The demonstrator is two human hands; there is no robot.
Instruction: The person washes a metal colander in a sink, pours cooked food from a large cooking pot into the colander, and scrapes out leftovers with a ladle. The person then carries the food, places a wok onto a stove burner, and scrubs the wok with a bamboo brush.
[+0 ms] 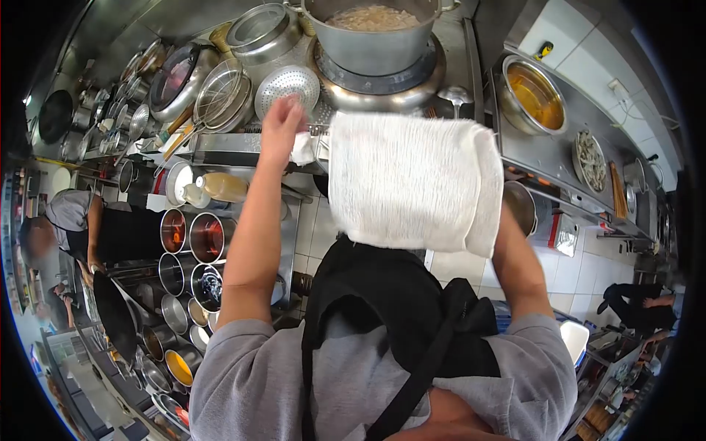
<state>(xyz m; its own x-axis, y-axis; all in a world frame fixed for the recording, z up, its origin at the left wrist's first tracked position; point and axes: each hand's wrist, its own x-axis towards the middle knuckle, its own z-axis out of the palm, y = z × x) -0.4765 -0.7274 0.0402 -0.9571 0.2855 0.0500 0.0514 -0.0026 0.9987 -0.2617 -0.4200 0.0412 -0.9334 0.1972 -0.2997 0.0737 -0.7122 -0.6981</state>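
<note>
A folded white towel [412, 182] spreads out in front of my chest, below the big pot. My right forearm runs up under the towel's right side, and the towel hides my right hand, which holds it up from beneath. To the left of the towel and apart from it, my left hand [284, 123] is raised in front of the stove edge. Its fingers look loosely apart and slightly blurred, with nothing seen in them. Just behind that hand lies a perforated strainer [287, 91]. A small white cloth [302, 148] hangs beside the wrist at the stove's edge.
A large pot [371, 37] of food stands on the burner, with a ladle [456, 95] to its right. A steel bowl of yellow liquid [535, 95] sits on the right counter. Several sauce pots [173, 230] stand left. A co-worker [81, 220] is at the left, near a wok [114, 316].
</note>
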